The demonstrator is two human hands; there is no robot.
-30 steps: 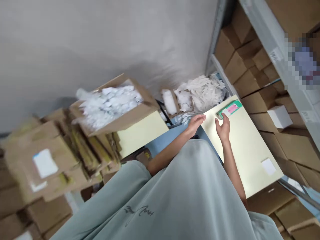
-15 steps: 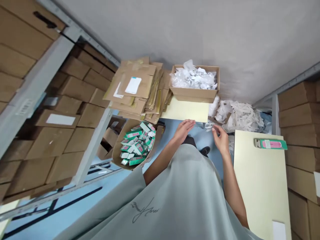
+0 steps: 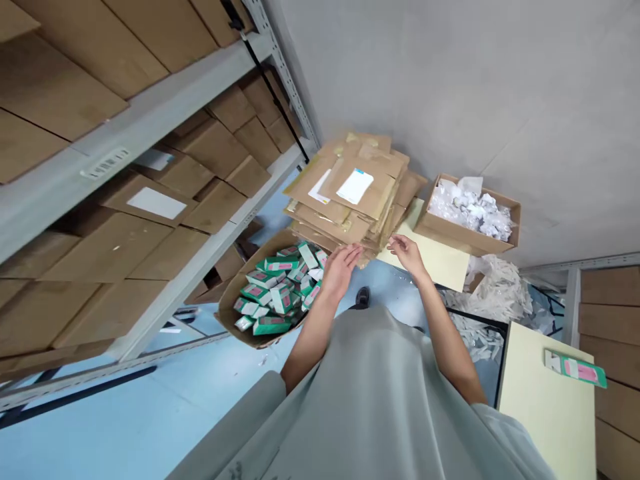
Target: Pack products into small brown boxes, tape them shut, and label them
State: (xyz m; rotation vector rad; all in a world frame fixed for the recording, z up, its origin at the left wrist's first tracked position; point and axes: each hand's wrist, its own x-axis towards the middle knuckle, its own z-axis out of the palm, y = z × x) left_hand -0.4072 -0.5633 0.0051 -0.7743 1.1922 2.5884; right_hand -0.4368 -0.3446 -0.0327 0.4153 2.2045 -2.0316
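In an open carton (image 3: 234, 288), small green boxes (image 3: 281, 300) lie jumbled.
The left hand (image 3: 339, 272) hovers near them, empty, fingers nearly straight; flattened cardboard (image 3: 377, 193) is stacked ahead; the right hand (image 3: 407, 256) hangs near it, fingers loosely curled, apparently empty.

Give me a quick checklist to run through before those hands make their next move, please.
1. Left hand free: ok, looks empty.
2. Right hand free: ok, looks empty, fingers loosely bent.
3. Big carton open on top: ok.
4. Small green boxes inside it neatly lined up: not ok, they lie jumbled.
5. Small green boxes full or empty: cannot tell.
6. Hands clear of the cardboard stack: cannot tell, fingertips overlap its near edge in view.
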